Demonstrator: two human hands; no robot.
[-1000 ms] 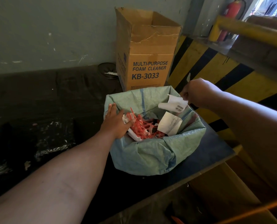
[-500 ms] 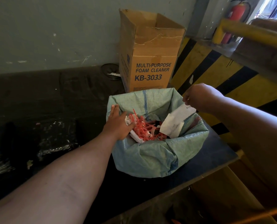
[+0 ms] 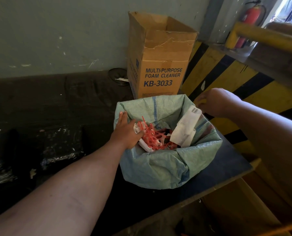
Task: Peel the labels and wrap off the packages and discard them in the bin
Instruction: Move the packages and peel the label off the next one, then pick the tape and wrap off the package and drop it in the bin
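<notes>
Dark worktop (image 3: 56, 106) against a grey wall carries, largest first, an open cardboard box (image 3: 160, 55) marked foam cleaner and, just in front of it, the bin (image 3: 158, 166), lined with a pale green woven sack. Inside lie red plastic scraps (image 3: 152, 135) and a white peeled label (image 3: 186, 126) leaning on the right wall of the liner. Left hand (image 3: 126, 132) presses the waste down, fingers extended, nothing grasped. Right hand (image 3: 215, 103) hovers over the rim beside the label; whether its grip is released cannot be told. Judged best practice: let go only once the label is below the rim, so it cannot cling to the fingers
</notes>
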